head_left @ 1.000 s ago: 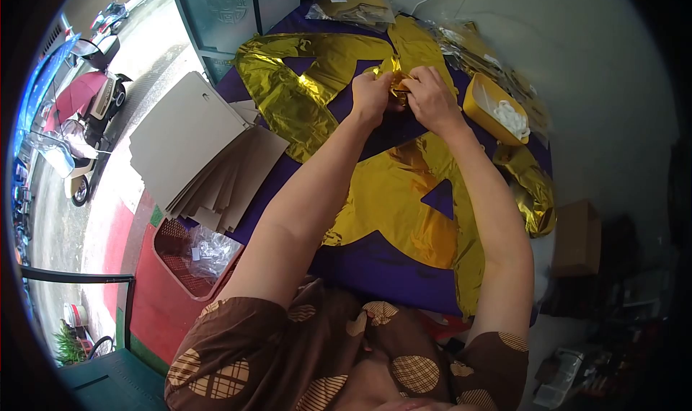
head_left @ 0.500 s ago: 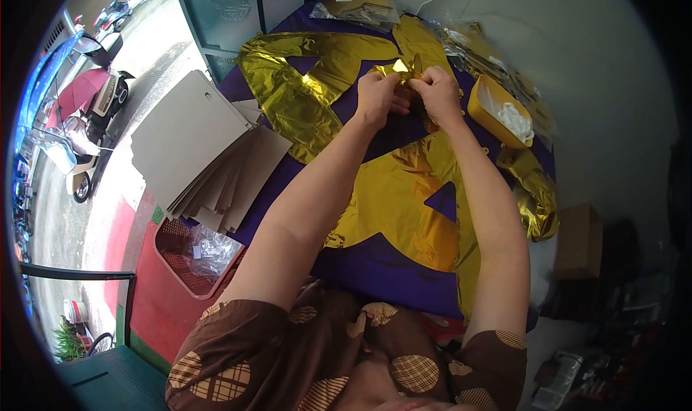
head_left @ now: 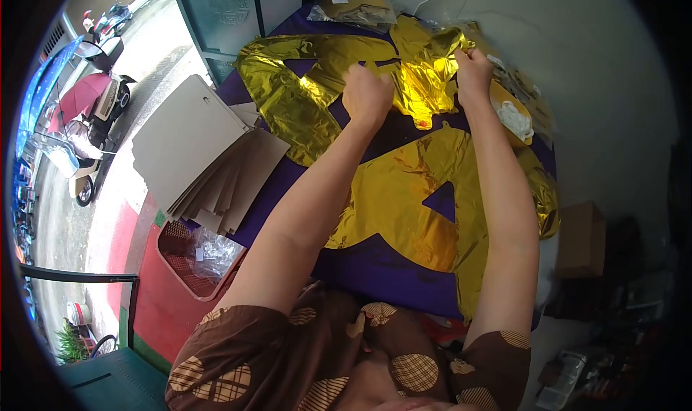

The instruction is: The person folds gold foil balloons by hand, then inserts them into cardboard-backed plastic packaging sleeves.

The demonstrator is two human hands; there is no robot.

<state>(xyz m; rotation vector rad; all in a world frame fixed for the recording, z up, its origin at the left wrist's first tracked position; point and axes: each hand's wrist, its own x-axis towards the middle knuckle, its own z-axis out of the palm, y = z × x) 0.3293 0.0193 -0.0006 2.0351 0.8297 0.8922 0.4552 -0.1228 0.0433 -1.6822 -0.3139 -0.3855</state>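
Between my hands a crinkled gold foil balloon (head_left: 424, 86) is stretched out, uninflated, its lower tab hanging toward me. My right hand (head_left: 473, 76) pinches its upper right edge. My left hand (head_left: 366, 94) is closed in a fist at its left side, with gold foil showing just beyond the knuckles; the fingertips are hidden. Nearer my body lies another flat gold foil balloon (head_left: 389, 195) with a triangular hole. A third flat foil balloon (head_left: 281, 101), also with a cut-out, rests to the left of my left hand.
All this lies on a purple cloth (head_left: 360, 270). Grey cardboard sheets (head_left: 191, 144) are stacked at left, above a red basket (head_left: 173, 259) holding clear plastic. A yellow tub (head_left: 522, 101) with white coiled material stands right. Plastic-wrapped packets (head_left: 353, 11) lie along the back.
My hands have moved apart, the right one up and to the right, the left slightly left. The bunched foil between them is now spread open.
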